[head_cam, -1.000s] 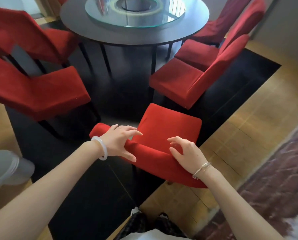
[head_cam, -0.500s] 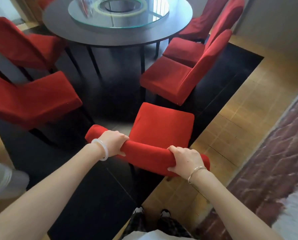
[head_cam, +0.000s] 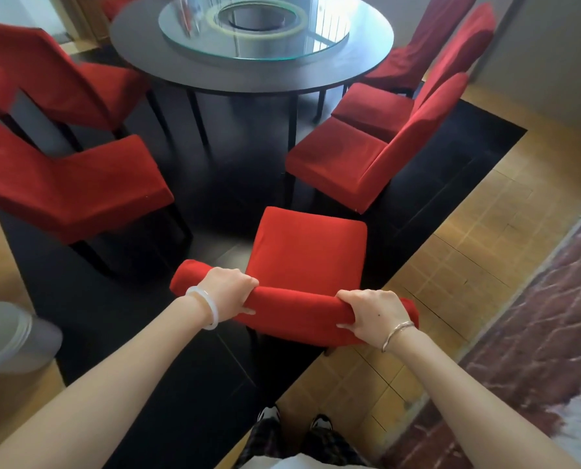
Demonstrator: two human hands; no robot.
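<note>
A: Where's the chair [head_cam: 311, 252] being held?
B: The backrest [head_cam: 292, 311] top is being clamped by left hand [head_cam: 226, 291] and right hand [head_cam: 373, 313]. It's being seen pulled back from the table [head_cam: 136, 52].
A: Handling?
B: Being judged heavyish, with a rigid frame and a soft cover.

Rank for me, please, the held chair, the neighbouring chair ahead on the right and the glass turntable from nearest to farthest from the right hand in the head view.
From the right hand:
1. held chair: gripped at its backrest's right end.
2. neighbouring chair: ahead, slightly to the right.
3. glass turntable: farthest, on the round table at the top.
</note>
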